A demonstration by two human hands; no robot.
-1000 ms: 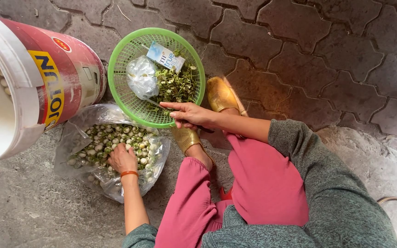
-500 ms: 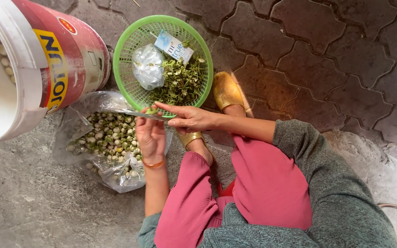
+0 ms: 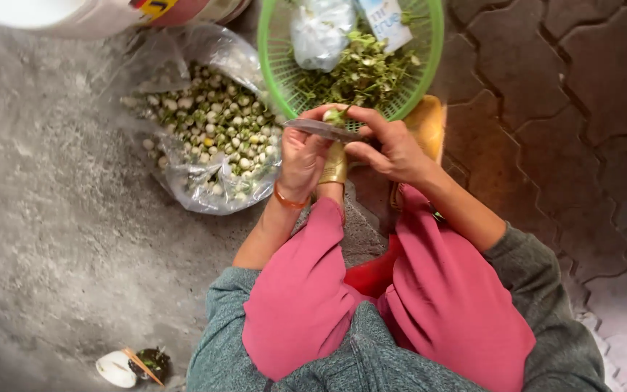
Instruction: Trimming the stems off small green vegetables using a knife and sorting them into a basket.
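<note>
My left hand (image 3: 302, 158), with an orange band on the wrist, pinches a small round green vegetable (image 3: 335, 115) at its fingertips. My right hand (image 3: 395, 149) grips a knife (image 3: 319, 129) whose grey blade points left across the left fingers, right under the vegetable. Both hands meet just below the near rim of a green plastic basket (image 3: 273, 80), which holds cut green stems and two small plastic packets. To the left lies a clear plastic bag (image 3: 183, 185), open and full of the same small pale-green vegetables.
A white bucket (image 3: 52, 14) with a red label stands at the top left. Yellow footwear (image 3: 429, 127) shows under my hands, pink trouser legs below. A small white lid and a dark cup with a stick (image 3: 136, 365) lie on the concrete at bottom left. Paving blocks are on the right.
My left hand left the bag of vegetables and rose to meet the right hand and knife at the basket's rim, now holding one piece. The view has moved closer.
</note>
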